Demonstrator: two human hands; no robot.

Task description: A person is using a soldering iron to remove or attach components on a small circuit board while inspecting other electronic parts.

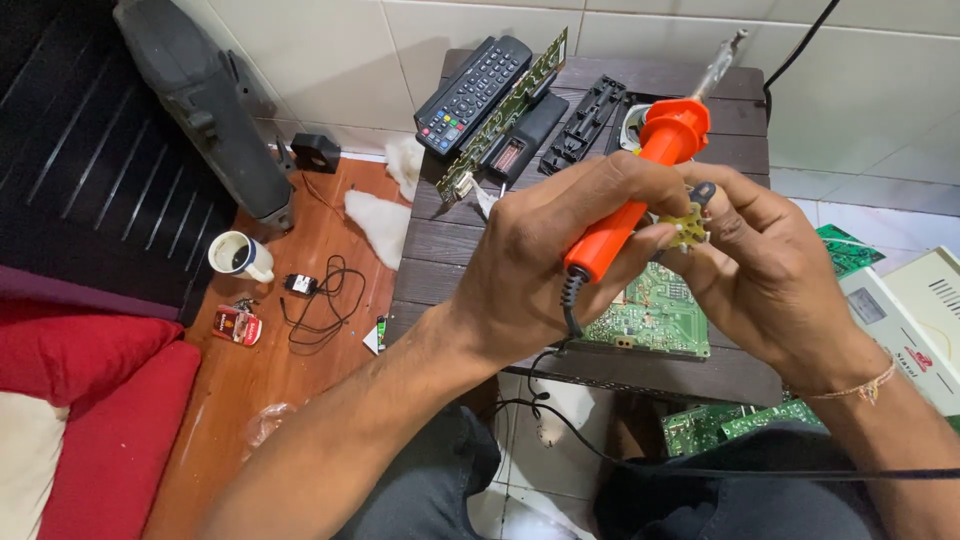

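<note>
Soldering is the work in hand, I judge: the left hand (545, 265) is shut around the orange handle of a soldering iron (640, 180), whose metal tip points up and away, well above the worktop (440, 250). The right hand (770, 270) pinches a small yellowish round part (688, 228) between thumb and fingers (730, 200), just beside the iron's handle. Both hover over a green circuit board (650, 315) lying on the dark slatted worktop. A next move would probably call for turning the tip down onto the part while the pinch keeps steady and clear of hot metal.

Beyond the circuit board lie a black remote control (470, 92) and a narrow green board strip (505, 115). Left of it, on the floor, sit a white mug (240, 255) and a small red-and-white packet (237, 326). To its right stands a white box with a red label (915, 310).
</note>
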